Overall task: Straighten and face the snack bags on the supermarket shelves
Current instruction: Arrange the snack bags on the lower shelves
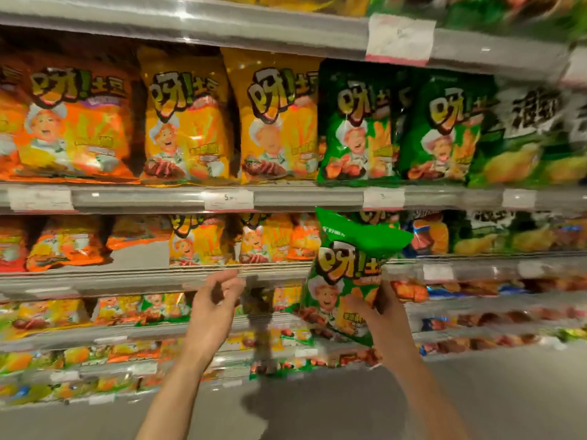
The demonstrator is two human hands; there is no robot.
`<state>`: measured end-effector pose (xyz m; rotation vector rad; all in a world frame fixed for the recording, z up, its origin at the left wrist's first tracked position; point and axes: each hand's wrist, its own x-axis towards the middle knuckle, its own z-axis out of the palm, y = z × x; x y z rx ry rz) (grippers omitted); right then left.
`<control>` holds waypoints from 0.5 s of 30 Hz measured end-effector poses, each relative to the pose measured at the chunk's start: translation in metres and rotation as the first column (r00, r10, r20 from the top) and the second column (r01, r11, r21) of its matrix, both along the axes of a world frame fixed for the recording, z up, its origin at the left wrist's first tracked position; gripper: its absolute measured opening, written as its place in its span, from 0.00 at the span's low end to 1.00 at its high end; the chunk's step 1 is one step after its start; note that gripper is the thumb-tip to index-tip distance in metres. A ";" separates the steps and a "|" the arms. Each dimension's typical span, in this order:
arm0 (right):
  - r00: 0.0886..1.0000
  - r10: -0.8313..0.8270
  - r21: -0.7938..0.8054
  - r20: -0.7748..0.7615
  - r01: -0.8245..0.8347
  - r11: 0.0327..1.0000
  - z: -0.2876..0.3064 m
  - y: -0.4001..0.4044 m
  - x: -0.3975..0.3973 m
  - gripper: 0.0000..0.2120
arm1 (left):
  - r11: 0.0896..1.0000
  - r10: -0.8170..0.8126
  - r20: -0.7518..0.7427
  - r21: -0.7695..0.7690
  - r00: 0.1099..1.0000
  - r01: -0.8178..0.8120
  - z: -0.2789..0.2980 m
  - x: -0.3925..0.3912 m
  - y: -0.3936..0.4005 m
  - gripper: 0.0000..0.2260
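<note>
A green snack bag [347,268] is held off the shelves, tilted, in my right hand [378,309], which grips its lower right part. My left hand [216,296] hovers to its left in front of a shelf edge, fingers curled loosely with nothing in them. On the shelf above stand upright rows of bags: orange bags [73,122] at the left, yellow bags [187,122] in the middle, two green bags [359,125] to the right. The shelf at hand height holds smaller orange and yellow bags [197,239], some leaning.
Metal shelf rails [152,198] with white price tags run across the view. A gap shows on the middle shelf [139,252] left of the yellow bags. Lower shelves [127,312] carry mixed small packs. Grey floor [317,408] lies below. Pale green bags [524,138] stand far right.
</note>
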<state>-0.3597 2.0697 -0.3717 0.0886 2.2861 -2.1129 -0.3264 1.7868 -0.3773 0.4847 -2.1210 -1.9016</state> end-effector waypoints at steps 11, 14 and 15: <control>0.991 0.133 0.020 0.026 -0.134 0.991 -0.008 0.105 -0.062 0.22 | 0.960 0.000 0.117 -0.278 0.993 0.033 0.014 -0.091 0.113 0.14; 0.989 0.145 0.042 0.018 -0.145 0.988 -0.015 0.112 -0.065 0.19 | 0.906 -0.015 0.147 -0.416 0.989 0.075 0.016 -0.119 0.120 0.23; 0.988 0.155 0.056 0.018 -0.155 0.986 -0.018 0.114 -0.066 0.19 | 0.883 -0.008 0.154 -0.463 0.988 0.079 0.013 -0.129 0.120 0.29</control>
